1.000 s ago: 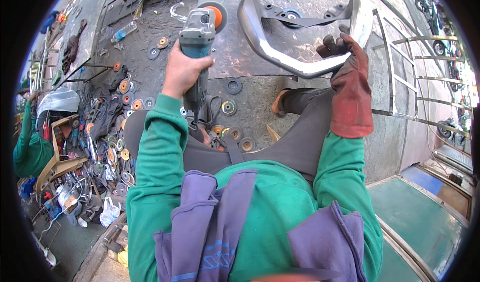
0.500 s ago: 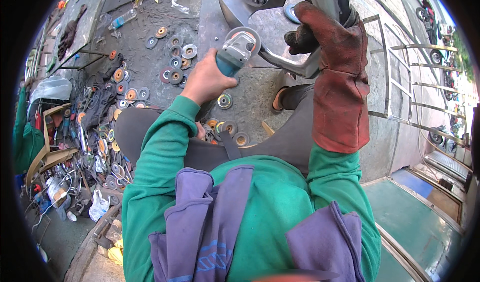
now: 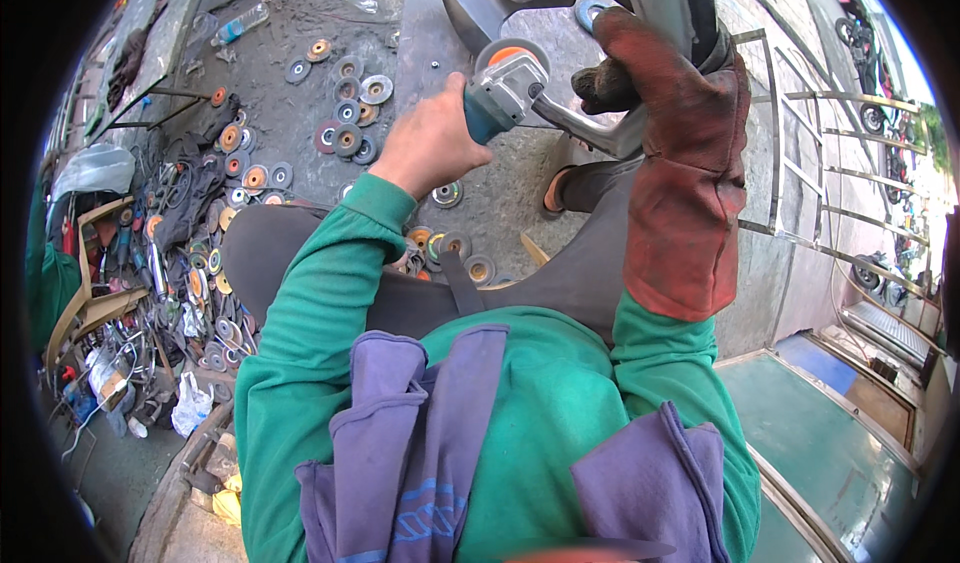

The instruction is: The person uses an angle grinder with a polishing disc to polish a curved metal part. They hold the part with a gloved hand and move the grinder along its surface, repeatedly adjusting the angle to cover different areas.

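My bare left hand (image 3: 425, 141) is wrapped round the teal body of an angle grinder (image 3: 503, 91). The grinder's round disc (image 3: 522, 55), orange in its middle, sits beside the curved lower arm of a grey metal part (image 3: 582, 129); I cannot tell whether the two touch. My right hand (image 3: 672, 88), in a long red leather glove with dark fingertips, grips this part near its thick upright bar. Its fingers are partly hidden behind the metal. A dark, pointed wing of the metal (image 3: 475, 13) reaches out to the left.
Several worn grinding discs (image 3: 347, 139) lie on the dark ground left of the grinder. Further left is a heap of tools and scraps (image 3: 190, 293). A metal frame (image 3: 800, 178) stands at right, with a green panel (image 3: 820, 443) below it. My bent legs (image 3: 560, 253) are beneath my arms.
My left hand has brought the grinder to the right, closer to the metal part's lower arm, and its disc has tilted. My gloved right hand still grips the part.
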Available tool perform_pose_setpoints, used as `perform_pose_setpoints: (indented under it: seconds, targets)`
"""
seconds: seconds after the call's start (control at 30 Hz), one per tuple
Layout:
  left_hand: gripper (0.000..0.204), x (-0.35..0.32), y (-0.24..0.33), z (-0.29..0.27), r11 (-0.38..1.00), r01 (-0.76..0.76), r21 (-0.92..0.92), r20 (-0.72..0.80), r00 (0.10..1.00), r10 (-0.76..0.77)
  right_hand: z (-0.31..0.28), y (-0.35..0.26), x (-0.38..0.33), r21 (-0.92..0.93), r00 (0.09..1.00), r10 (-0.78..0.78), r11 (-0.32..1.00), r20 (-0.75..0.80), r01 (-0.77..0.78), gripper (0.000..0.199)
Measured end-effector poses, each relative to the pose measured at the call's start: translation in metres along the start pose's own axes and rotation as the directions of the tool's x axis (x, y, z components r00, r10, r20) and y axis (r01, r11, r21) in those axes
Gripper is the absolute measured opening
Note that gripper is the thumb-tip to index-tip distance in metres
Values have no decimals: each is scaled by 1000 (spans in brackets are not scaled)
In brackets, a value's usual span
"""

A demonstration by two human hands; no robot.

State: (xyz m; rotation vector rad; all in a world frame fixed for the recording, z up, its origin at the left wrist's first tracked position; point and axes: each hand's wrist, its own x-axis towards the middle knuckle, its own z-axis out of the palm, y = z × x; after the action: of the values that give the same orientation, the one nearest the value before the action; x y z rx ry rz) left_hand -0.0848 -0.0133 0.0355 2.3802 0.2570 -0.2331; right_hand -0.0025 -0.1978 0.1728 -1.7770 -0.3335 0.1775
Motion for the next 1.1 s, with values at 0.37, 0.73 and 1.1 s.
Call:
perform_pose_setpoints:
  seconds: [0.37, 0.73, 1.1]
  targets:
    - [78, 5, 4, -3, 1000, 9, 12, -14, 1000, -9, 19, -11, -3, -38, 1000, 6, 999, -19, -7, 38]
    - [74, 14, -2, -10, 998, 59, 19, -26, 998, -58, 8, -11, -3, -20, 999, -22, 1000, 49, 23, 43]
    - [80, 20, -4, -12, 999, 39, -2, -17, 999, -39, 5, -9, -3, -48, 997, -24, 998, 73, 28, 45]
